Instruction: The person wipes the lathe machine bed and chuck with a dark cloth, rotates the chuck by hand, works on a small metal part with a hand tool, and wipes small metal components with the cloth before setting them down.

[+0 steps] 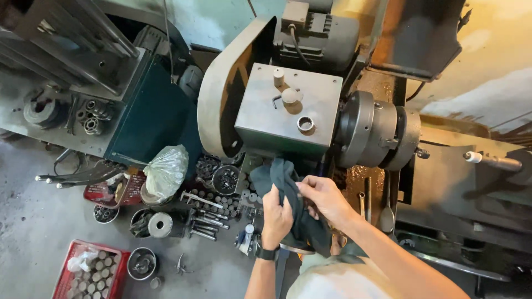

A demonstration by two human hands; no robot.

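A metalworking workshop: a lathe (pixel 310 111) with chuck (pixel 377 130), steel parts strewn on the floor (pixel 33 221).

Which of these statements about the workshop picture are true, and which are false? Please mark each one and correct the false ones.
1. Both hands hold a dark cloth. True: the left hand and the right hand grip the dark cloth in front of the lathe headstock.
2. The left wrist is bare. False: it wears a dark wristwatch.
3. A red crate on the floor holds metal cylinders. True: the red crate is at lower left.
4. The lathe chuck is to the left of the hands. False: the lathe chuck is above them, to the right.
5. A clear plastic bag lies among the parts. True: the plastic bag.
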